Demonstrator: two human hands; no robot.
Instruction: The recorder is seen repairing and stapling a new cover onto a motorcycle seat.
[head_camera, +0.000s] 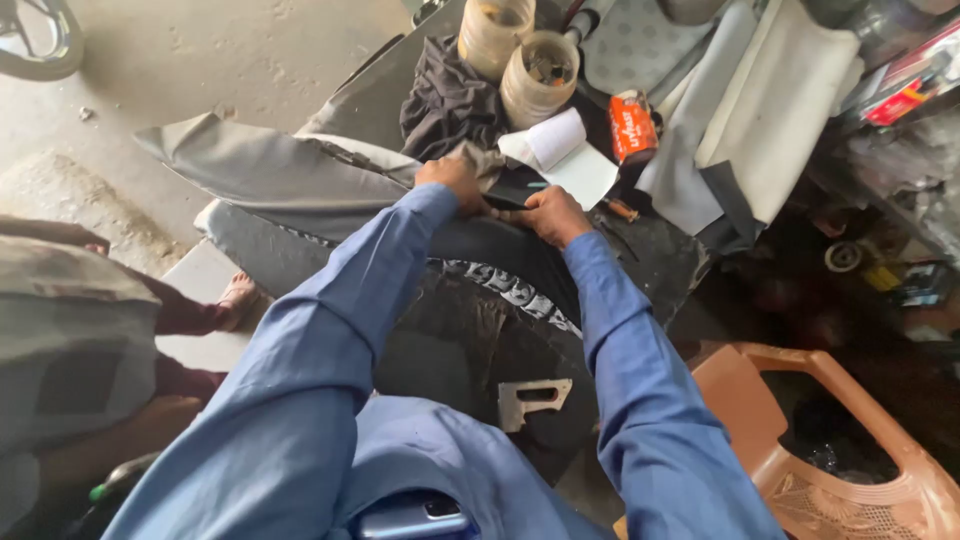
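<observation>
- Black seat cover (500, 255) lies stretched over a dark seat on the workbench, just ahead of me.
- My left hand (455, 183) pinches its far edge; my right hand (552, 213) grips the same edge just beside it.
- Grey sheet (270, 170) drapes left.
- Two plastic jars (520, 60), white paper (560, 150) and an orange packet (632, 128) sit beyond.
- Brown plastic chair (830, 440) stands at right.

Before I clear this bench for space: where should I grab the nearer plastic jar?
Grip the jar around its round side wall, coming from the front right. Its mouth is open with bits inside, so keep it upright; a second jar crowds the far left.
</observation>
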